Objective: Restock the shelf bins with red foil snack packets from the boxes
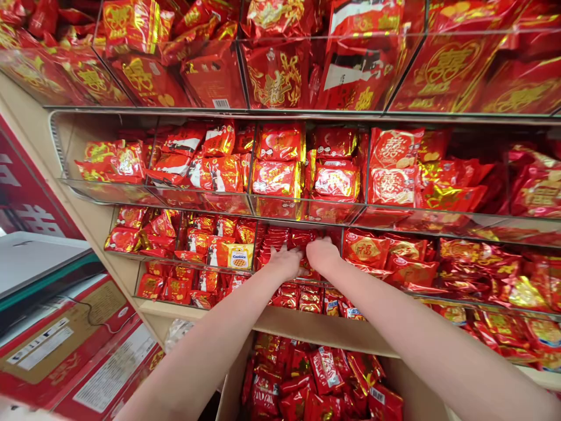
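Both of my arms reach into a compartment of the third shelf row. My left hand [287, 261] lies on small red snack packets [272, 240] there, its fingers stretched and apart. Close beside it on the right, my right hand [322, 255] is bent at the knuckles with its fingers curled down among the packets. The fingertips of the right hand are hidden, so I cannot make out what is in them. More packets stand in a tight row behind the hands. Below my forearms, an open cardboard box [333, 328] holds many loose red packets [326, 371].
Clear dividers and a transparent front lip [307, 211] edge the compartments. Red-and-gold packets [278, 178] fill the row above. A yellow cookie packet [240, 256] lies left of my hands. At the left stand red cartons [65, 333] beneath a grey lid-like panel [39, 260].
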`<state>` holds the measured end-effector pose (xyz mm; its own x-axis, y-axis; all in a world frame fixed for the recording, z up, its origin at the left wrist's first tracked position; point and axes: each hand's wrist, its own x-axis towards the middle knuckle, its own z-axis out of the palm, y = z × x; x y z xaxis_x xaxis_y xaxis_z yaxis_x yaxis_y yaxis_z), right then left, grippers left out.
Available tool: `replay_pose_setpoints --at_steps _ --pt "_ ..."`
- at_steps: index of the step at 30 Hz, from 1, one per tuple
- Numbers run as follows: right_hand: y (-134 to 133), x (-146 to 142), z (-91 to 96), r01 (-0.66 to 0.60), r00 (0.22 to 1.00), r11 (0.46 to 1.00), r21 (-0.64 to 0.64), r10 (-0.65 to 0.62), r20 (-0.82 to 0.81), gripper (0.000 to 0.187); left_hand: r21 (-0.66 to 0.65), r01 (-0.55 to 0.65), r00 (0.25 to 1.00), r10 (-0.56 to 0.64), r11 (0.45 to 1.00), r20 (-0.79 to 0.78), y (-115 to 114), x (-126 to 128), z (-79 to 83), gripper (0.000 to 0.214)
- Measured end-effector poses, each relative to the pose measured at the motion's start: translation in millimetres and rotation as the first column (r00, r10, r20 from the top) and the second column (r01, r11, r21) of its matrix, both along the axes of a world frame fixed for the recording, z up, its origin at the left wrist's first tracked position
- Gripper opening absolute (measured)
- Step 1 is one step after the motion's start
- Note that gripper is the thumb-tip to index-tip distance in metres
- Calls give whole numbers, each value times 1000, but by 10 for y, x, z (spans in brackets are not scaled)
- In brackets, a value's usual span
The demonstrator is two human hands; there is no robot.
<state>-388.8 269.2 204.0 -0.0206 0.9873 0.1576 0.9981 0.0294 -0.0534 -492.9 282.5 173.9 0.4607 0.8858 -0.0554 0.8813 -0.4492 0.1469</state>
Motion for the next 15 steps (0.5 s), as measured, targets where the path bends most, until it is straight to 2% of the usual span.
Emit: replay_pose_setpoints --at_steps 2,4,6,7,8,10,11,12,14,15 --pt "-229 14 104 -49 999 996 71 48 23 19 -2 -6 1000 6 1000 -2 -5 2 10 61" --pt "-565 65 166 -143 989 978 149 138 42 23 -7 -6 1000 6 1000 -5 -17 3 34 61" --pt "-974 152 110 -287 958 942 174 285 36 21 -10 0 1000 0 1000 -7 -37 2 62 60" --pt "-1183 209 17 -400 913 900 175 407 -5 19 -9 5 1000 -5 1000 -7 -48 1 74 59" --pt "-1380 276 -126 -482 867 865 138 494 -66 19 -6 10 1000 -10 1000 -6 -58 0 83 58" --pt "-1706 434 -557 -580 799 814 -25 563 -212 18 9 22 1000 -22 1000 -6 -69 0 91 56" --pt "-1827 523 -836 -555 818 826 -102 519 -250 14 20 31 1000 -31 999 -6 -68 0 91 56" --pt "-1919 615 -1146 -474 868 864 -169 428 -252 14 33 41 999 -41 999 -6 -63 0 89 56" --pt "-2032 792 -1800 -350 927 908 -229 302 -220 31 61 57 998 -56 997 -5 -45 -2 89 56" --pt "-2062 868 -2113 -331 937 903 -273 280 -208 37 77 59 998 -59 995 -5 -41 -5 92 56"
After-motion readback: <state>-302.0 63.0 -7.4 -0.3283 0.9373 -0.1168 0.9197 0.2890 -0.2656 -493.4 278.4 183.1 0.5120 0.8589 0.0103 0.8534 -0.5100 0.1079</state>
